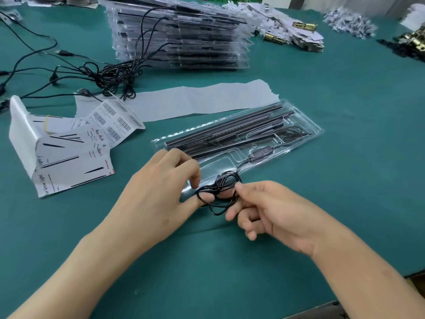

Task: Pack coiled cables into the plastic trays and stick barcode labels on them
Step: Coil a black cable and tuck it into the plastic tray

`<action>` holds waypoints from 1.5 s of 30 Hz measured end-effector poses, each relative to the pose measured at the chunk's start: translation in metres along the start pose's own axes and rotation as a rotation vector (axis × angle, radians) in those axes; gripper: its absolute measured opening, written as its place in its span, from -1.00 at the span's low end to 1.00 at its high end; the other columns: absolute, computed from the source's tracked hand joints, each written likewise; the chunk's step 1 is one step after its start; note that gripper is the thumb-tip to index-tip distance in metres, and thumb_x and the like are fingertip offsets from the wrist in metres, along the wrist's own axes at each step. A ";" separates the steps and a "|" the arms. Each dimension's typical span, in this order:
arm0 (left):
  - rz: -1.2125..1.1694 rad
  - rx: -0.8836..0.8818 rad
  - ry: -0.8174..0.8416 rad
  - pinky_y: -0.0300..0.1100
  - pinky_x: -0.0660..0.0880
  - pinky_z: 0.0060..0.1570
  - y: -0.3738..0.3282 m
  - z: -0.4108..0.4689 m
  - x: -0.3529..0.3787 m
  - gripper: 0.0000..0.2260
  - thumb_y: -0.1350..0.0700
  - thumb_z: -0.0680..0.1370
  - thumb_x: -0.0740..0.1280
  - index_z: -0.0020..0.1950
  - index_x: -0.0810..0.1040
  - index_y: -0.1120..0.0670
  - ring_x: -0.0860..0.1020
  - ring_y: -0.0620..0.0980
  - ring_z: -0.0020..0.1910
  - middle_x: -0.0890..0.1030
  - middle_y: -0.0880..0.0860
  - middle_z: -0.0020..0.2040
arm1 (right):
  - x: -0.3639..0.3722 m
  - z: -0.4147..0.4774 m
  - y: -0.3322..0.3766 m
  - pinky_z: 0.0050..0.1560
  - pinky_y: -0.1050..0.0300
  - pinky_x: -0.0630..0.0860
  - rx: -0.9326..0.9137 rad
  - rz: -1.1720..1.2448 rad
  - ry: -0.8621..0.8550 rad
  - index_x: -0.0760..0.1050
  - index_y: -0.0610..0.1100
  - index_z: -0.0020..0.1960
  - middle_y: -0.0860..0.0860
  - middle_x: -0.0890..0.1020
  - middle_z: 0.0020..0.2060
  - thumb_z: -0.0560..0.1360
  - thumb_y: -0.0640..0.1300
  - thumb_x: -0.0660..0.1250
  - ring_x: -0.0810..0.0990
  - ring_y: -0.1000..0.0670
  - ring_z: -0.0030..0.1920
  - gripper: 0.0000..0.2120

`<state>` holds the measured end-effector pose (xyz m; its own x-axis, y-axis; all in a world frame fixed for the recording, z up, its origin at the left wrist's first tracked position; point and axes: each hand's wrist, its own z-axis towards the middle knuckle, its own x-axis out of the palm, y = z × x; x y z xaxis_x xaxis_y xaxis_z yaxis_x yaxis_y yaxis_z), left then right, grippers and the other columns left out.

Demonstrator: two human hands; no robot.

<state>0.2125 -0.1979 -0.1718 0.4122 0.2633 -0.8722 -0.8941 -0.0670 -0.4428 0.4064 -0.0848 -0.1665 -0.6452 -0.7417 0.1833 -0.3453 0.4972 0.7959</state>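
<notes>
Both hands grasp a small coil of black cable at the near end of a clear plastic tray on the green tabletop. The left hand pinches it with thumb and fingers, and the right hand holds its other side. Barcode labels lie to the left.

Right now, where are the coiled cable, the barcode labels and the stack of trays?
coiled cable (218, 192): head view, on the black loops between both hands.
barcode labels (115, 120): head view, on the printed sheet's middle.
stack of trays (179, 40): head view, on its near side.
</notes>
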 end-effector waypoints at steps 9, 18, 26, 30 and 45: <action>-0.129 -0.040 0.113 -0.10 0.40 0.25 0.003 -0.005 -0.014 -0.77 -0.21 0.48 0.13 -0.04 0.49 -0.16 0.40 -0.16 0.28 0.46 -0.29 0.18 | 0.019 0.007 0.002 -0.50 0.19 0.54 -0.068 -0.139 -0.143 0.47 -0.41 0.11 -0.18 0.71 -0.31 0.73 -0.08 0.19 0.57 0.01 -0.53 -0.65; -0.042 -0.074 0.008 -0.10 0.44 -0.01 -0.008 0.002 0.000 -0.73 -0.28 0.48 0.30 -0.15 0.44 -0.10 0.39 -0.08 0.04 0.44 -0.17 -0.02 | 0.026 0.009 0.002 -0.51 0.18 0.51 -0.089 -0.165 -0.159 0.48 -0.28 -0.03 -0.14 0.65 -0.40 0.72 -0.04 0.20 0.55 0.01 -0.54 -0.68; -0.050 -0.101 -0.077 0.04 0.50 -0.04 -0.012 0.003 0.003 -0.83 -0.11 0.49 0.36 -0.17 0.46 -0.06 0.44 -0.02 0.02 0.48 -0.13 -0.05 | 0.036 0.003 -0.006 -0.42 0.16 0.59 -0.078 -0.119 -0.061 0.45 -0.25 0.00 -0.18 0.72 -0.28 0.71 -0.02 0.22 0.63 -0.03 -0.45 -0.72; -0.070 -0.091 -0.062 0.06 0.50 0.00 -0.009 0.002 0.000 -0.85 -0.11 0.51 0.33 -0.15 0.47 -0.07 0.46 -0.01 0.04 0.51 -0.13 -0.02 | 0.043 0.009 -0.006 -0.41 0.17 0.60 -0.109 -0.046 -0.105 0.47 -0.24 -0.03 -0.17 0.71 -0.32 0.73 -0.05 0.18 0.65 -0.04 -0.45 -0.71; -0.074 0.025 0.063 -0.18 0.39 0.12 0.010 -0.001 -0.004 -0.90 -0.11 0.49 0.41 -0.06 0.52 -0.18 0.49 -0.09 0.18 0.54 -0.21 0.16 | 0.019 0.008 0.008 -0.44 0.26 0.42 -0.172 -0.784 -0.228 0.55 -0.06 -0.16 0.02 0.62 -0.47 0.68 0.18 0.15 0.53 0.04 -0.55 -0.59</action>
<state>0.2018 -0.2012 -0.1727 0.4869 0.2058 -0.8489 -0.8645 -0.0252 -0.5019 0.3860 -0.0914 -0.1618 -0.3894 -0.7256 -0.5674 -0.6551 -0.2148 0.7244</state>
